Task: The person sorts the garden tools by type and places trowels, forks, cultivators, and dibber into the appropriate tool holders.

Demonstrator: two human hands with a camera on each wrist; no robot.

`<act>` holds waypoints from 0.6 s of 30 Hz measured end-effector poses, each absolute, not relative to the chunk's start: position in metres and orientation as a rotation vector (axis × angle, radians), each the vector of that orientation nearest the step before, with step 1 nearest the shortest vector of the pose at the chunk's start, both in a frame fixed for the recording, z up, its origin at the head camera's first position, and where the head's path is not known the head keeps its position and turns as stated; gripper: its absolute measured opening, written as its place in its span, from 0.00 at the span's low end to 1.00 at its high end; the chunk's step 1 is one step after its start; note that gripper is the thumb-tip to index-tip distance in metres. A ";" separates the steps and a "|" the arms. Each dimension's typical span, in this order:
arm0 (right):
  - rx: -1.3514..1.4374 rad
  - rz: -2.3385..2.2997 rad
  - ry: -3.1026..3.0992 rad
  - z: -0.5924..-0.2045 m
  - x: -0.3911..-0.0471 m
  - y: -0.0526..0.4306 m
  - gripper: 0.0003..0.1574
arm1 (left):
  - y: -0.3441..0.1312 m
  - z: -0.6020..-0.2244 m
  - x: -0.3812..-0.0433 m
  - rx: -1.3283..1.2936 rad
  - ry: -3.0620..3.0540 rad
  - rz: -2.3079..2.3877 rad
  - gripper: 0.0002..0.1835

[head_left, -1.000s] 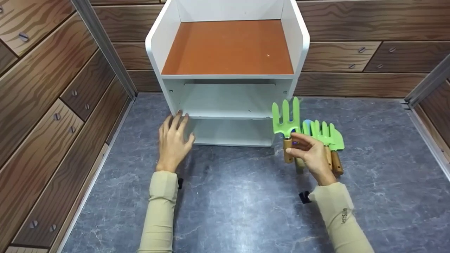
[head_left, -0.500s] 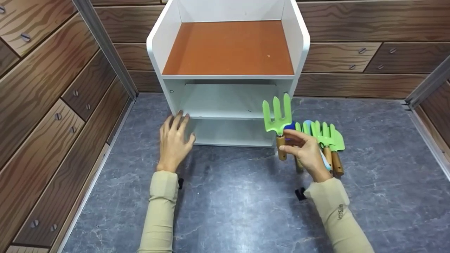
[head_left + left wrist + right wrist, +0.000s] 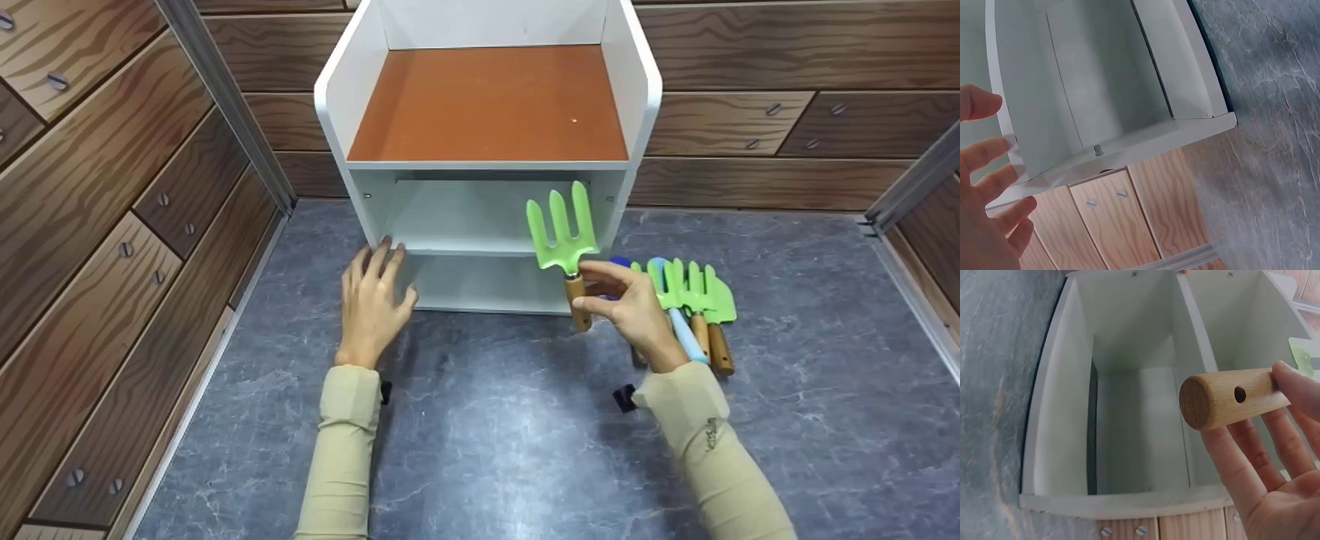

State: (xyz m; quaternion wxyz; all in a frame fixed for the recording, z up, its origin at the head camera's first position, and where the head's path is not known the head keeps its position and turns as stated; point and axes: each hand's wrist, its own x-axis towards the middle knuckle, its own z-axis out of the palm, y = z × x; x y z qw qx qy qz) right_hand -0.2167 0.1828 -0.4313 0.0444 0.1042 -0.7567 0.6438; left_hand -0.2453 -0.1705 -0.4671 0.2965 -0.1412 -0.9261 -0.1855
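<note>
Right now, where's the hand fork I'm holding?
The head view shows the green hand fork in your right hand, in front of the white cabinet, left of the other tools.

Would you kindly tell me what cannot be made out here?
Head view: most of the dark blue item, behind the right hand.
Head view: lettering on the right sleeve, too small to read.
Head view: top of the white shelf unit, cut by the upper edge.
Right wrist view: tines of the green fork, beyond the right edge.

you're in a small booth-like set, room type unclear: plank-patterned panels (image 3: 795,49) at 9 and 12 o'clock, metal-look posts (image 3: 212,75) at 10 and 2, marbled floor (image 3: 487,465).
</note>
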 end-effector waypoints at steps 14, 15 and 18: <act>0.431 1.961 -2.307 -0.412 -0.223 0.161 0.30 | -0.169 -0.468 -0.246 -0.380 -2.445 -0.505 0.30; 0.442 1.963 -2.309 -0.410 -0.223 0.160 0.30 | -0.169 -0.468 -0.247 -0.379 -2.447 -0.507 0.30; 0.480 1.954 -2.315 -0.404 -0.225 0.155 0.30 | -0.169 -0.468 -0.247 -0.375 -2.455 -0.509 0.30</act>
